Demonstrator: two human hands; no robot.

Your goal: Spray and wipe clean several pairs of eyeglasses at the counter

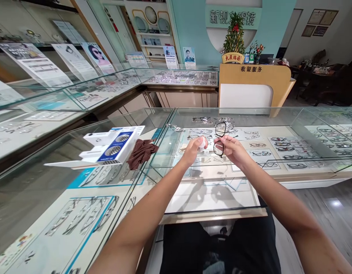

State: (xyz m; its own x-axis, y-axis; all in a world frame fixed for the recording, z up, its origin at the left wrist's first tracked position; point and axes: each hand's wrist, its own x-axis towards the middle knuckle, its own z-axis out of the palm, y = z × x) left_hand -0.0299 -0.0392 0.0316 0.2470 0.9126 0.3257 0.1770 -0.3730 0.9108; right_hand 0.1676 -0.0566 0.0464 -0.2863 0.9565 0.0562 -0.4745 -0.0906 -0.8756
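Observation:
Dark-framed eyeglasses point(220, 129) with round lenses are held upright on end by my right hand point(233, 149), its fingers closed at the middle of the frame. Close by on the left, my left hand point(194, 149) is wrapped round a small white bottle-like object point(202, 144); the fingers cover most of it. Both hands are raised over the glass counter point(213, 207), a short gap apart. A crumpled brown cloth point(142, 153) lies on the glass to the left of my left hand.
Beside the cloth stands an opened white and blue cardboard box point(116, 146). Rows of spectacle frames point(292, 148) lie under the counter glass. Further back are a wooden cashier desk point(252, 89), a potted plant point(234, 38) and more display cases point(181, 79).

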